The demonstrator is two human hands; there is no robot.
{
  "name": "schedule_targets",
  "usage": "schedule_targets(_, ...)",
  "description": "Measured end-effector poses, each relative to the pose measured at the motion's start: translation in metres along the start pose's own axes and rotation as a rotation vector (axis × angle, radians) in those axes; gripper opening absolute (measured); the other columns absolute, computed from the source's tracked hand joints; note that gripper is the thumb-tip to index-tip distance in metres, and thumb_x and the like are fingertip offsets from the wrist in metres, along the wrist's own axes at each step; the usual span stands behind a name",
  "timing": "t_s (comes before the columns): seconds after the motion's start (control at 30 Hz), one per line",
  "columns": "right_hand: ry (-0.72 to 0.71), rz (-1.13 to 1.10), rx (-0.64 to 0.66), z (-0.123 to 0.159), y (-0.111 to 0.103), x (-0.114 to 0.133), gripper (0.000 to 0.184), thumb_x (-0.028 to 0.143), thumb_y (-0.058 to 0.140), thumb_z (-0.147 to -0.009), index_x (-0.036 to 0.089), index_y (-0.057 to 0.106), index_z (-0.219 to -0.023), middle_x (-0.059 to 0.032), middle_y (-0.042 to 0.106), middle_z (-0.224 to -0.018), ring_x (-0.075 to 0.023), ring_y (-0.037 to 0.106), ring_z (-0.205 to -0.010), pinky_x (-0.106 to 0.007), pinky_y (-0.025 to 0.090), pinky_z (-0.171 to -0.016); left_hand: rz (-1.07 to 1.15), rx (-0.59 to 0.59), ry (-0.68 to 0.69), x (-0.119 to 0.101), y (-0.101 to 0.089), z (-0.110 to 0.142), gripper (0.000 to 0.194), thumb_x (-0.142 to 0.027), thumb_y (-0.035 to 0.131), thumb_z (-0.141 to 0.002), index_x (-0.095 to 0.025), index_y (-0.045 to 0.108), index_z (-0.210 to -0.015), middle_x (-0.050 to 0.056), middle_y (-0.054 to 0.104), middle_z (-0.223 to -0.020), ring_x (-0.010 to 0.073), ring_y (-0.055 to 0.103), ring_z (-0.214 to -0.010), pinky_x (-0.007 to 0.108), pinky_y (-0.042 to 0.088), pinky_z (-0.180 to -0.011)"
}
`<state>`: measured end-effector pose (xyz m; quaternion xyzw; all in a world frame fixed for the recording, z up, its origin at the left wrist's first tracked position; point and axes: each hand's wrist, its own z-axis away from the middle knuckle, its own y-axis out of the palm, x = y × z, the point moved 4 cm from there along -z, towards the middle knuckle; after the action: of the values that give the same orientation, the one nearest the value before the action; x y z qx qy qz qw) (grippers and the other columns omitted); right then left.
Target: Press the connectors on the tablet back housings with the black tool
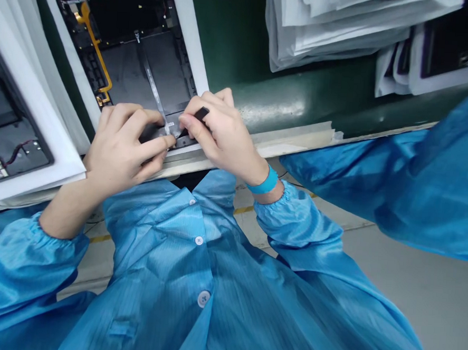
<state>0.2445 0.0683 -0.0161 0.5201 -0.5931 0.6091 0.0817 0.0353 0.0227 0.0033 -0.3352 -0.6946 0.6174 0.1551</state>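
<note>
At nine o'clock I see a second opened tablet housing point(10, 129) on white backing. At eleven, my left hand point(122, 149) curls its fingers narrow at the lower end of a flat ribbon cable point(154, 88) on the black tablet housing point(146, 53); any grip, I cannot tell. At twelve, my right hand point(220, 134) pinches a black pry tool point(200, 115). Stacked white bags point(346, 28) sit at one.

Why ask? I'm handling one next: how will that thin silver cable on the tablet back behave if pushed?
It will probably feel floppy and light: the thin silver cable looks narrow and lies flat on the dark tablet back. Being flat, it seems unlikely to roll. It may crease easily, so go gently near its lower end, by the left hand and the black tool in the right hand.
</note>
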Motion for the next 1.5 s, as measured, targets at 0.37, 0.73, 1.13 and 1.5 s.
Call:
schedule_targets(0.37,0.114,-0.015,-0.055,0.000,-0.010,-0.001,0.046,0.056,0.034,-0.122,0.030,0.066,-0.100,-0.0024,0.074,-0.083,-0.0246,0.073,-0.096,-0.048,0.051,-0.115,-0.027,-0.003,0.012,-0.001,0.005,0.004,0.038,-0.033,0.065,-0.114,-0.040,0.072,-0.150,0.009,0.074,-0.149,0.0385,0.065,-0.132,0.063,0.057,-0.105)
schedule_targets(0.73,0.153,0.033,-0.217,0.001,-0.018,-0.011,0.057,0.069,0.028,-0.120,0.029,0.057,-0.093,0.0004,0.068,-0.073,-0.0208,0.064,-0.075,-0.046,0.051,-0.104,-0.031,-0.072,0.045,-0.003,0.000,0.002,0.034,-0.031,0.070,-0.112,-0.036,0.076,-0.145,0.008,0.076,-0.144,0.0364,0.068,-0.123,0.058,0.061,-0.098)
schedule_targets(1.13,0.022,-0.125,-0.052,0.002,-0.016,-0.004,0.053,0.065,0.037,-0.121,0.029,0.067,-0.097,-0.0027,0.075,-0.085,-0.0241,0.072,-0.094,-0.049,0.055,-0.111,-0.015,-0.010,-0.049,-0.006,0.003,0.000,0.044,-0.031,0.071,-0.107,-0.046,0.069,-0.148,0.005,0.075,-0.149,0.0401,0.070,-0.134,0.067,0.061,-0.104)
schedule_targets(1.5,0.053,-0.128,-0.046,0.003,-0.015,-0.006,0.050,0.064,0.041,-0.120,0.029,0.069,-0.099,-0.0037,0.079,-0.089,-0.0256,0.074,-0.098,-0.050,0.057,-0.111,-0.033,0.017,-0.048,-0.002,0.006,0.000,0.029,-0.041,0.061,-0.116,-0.033,0.074,-0.141,0.007,0.078,-0.143,0.0350,0.069,-0.128,0.063,0.060,-0.101)
